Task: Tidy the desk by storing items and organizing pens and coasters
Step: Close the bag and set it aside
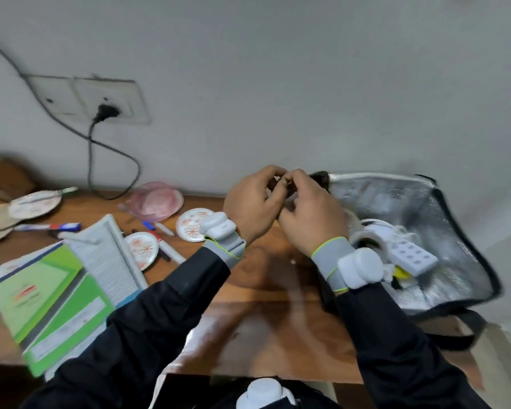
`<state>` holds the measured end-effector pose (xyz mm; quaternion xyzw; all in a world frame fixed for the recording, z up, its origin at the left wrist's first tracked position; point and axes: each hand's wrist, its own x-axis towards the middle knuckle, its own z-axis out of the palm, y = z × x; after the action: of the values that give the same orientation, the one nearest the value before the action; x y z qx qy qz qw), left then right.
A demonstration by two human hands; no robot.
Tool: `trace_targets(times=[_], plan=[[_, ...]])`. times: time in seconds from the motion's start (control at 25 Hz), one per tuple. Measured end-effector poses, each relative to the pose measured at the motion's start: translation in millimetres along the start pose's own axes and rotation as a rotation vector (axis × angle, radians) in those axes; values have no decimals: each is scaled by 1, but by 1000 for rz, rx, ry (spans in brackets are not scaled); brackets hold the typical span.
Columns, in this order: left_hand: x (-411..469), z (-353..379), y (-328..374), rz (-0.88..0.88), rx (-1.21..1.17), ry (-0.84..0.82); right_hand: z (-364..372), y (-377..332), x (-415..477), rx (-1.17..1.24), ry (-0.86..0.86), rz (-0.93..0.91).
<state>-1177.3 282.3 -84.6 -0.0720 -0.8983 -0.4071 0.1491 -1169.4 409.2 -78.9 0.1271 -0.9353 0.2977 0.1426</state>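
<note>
My left hand [252, 206] and my right hand [309, 215] meet above the wooden desk [263, 314], both closed on a small dark object [286, 188] that the fingers mostly hide. Right of them lies an open silver-lined bag [443, 231] holding a white power strip [407, 255] and cords. Two round floral coasters [191, 224] [142, 249] lie left of my hands. Pens and markers [167, 246] are scattered between them, and a blue and red pen [56, 227] lies farther left.
A stack of green books and a spiral notebook [71, 287] fills the left front. A pink plate [160, 200] and more patterned discs [34, 203] sit at the back left. A black cable hangs from a wall socket [106, 110]. A white bottle cap [264, 391] shows at the bottom edge.
</note>
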Motion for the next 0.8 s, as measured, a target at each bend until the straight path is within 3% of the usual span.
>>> trace_targets(times=[0.28,0.56,0.68,0.8], plan=[[-83,-70,-108,-323,40,81,113,-80,-20,46,-384,-124],[-148,-117,-182,-591,114,262,208,-142,-38,23,-638,-274],[-168,-127,-206,-665,312,306,233,-158,-46,22,-753,-317],[-187,-131,-229,-858,532,262,254,-169,-53,7,-819,-382]])
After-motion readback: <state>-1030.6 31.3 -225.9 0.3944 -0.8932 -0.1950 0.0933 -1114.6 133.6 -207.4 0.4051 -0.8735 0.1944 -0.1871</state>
